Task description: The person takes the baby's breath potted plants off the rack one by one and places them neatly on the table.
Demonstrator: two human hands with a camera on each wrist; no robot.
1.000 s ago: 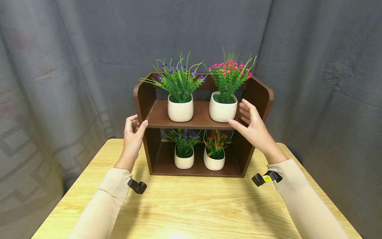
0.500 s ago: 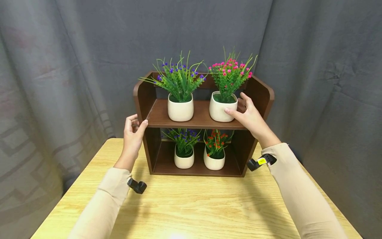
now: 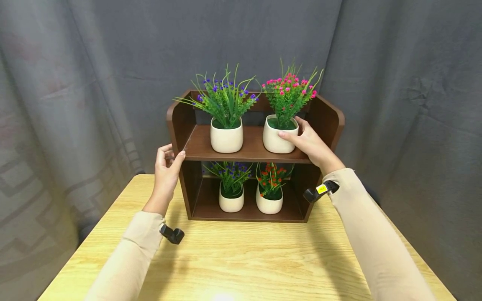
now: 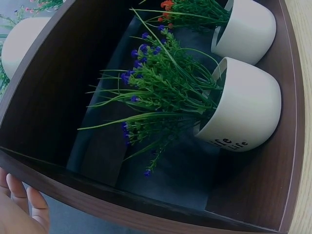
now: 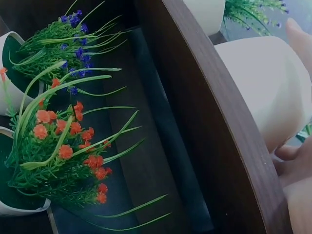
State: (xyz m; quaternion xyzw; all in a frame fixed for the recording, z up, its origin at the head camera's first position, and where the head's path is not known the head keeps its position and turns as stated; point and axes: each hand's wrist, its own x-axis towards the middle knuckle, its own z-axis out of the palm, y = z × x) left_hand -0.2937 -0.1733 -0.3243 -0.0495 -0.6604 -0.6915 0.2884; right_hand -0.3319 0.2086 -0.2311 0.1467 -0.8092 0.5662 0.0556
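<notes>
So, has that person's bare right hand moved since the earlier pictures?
Yes: against the dark brown wooden shelf, the bare right hand has moved left and up in the head view, its thumb now on the white rounded pot with pink flowers.

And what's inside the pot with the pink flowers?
Inside the white pot, a green filling shows, with leafy green stems rising from it up to the pink flowers. Anything below that filling is covered by it and the pot's walls, so I can't tell.

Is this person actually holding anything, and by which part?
Yes: the right hand holds the pink-flower pot by its right side, thumb in front; the left hand grips the brown shelf by its left side panel.
</notes>
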